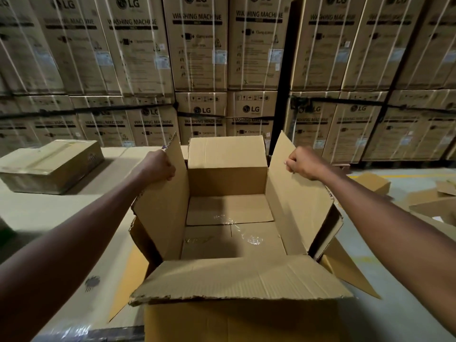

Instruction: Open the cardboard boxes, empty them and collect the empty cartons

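Both hands, left hand [158, 166] and right hand [302, 162], grip the side flaps of the emptied brown corrugated cardboard box [232, 218]; yanking outward could tear the ragged flaps.

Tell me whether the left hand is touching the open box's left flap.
Touching. The head view shows the left hand with fingers curled over the edge of the left flap of the open box.

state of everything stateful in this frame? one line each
open carton: flaps up, nothing inside but loose tape on the bottom
left hand: grips the left flap
right hand: grips the right flap
flat box: closed, taped, on the surface at left
washing machine boxes: closed, strapped, stacked behind
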A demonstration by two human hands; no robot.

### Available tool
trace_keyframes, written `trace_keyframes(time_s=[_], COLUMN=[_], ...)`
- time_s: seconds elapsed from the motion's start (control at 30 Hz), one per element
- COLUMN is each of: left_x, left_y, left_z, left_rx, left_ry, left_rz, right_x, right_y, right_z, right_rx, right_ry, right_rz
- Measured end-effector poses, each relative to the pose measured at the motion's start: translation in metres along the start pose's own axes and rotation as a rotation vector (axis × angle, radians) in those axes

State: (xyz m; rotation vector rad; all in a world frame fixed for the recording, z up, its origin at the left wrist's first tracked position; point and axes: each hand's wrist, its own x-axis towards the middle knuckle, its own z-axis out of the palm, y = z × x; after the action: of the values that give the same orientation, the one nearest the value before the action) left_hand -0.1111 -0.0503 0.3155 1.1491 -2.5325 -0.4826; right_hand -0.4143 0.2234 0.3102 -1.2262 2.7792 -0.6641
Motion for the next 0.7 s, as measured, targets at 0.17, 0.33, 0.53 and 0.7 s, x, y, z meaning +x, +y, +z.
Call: trace_keyframes(time_s=[0.17,0.33,0.53,0.7], left_x=[-0.01,-0.008,-0.004,-0.006], left_y=[-0.005,-0.014,-0.026,-0.026], left_z=[0.024,0.045,0.059,0.06], left_rx=[0.032,0.05,0.092,0.136], left_ry=[-0.02,-0.064,-0.075,-0.054], left_rz=[0.009,0.045,0.033,0.035], right_x=[-0.008,-0.016,-0.02,-0.021], right_y=[0.0,0.008,0.013,0.01], right_z=[0.025,0.039,0.045,0.045], right_rx=[-0.012,-0.031,-0.069,-0.163], right_ry=[-0.004,-0.018,-0.01,-0.011], right_rz=[0.032,0.069,0.075,0.052])
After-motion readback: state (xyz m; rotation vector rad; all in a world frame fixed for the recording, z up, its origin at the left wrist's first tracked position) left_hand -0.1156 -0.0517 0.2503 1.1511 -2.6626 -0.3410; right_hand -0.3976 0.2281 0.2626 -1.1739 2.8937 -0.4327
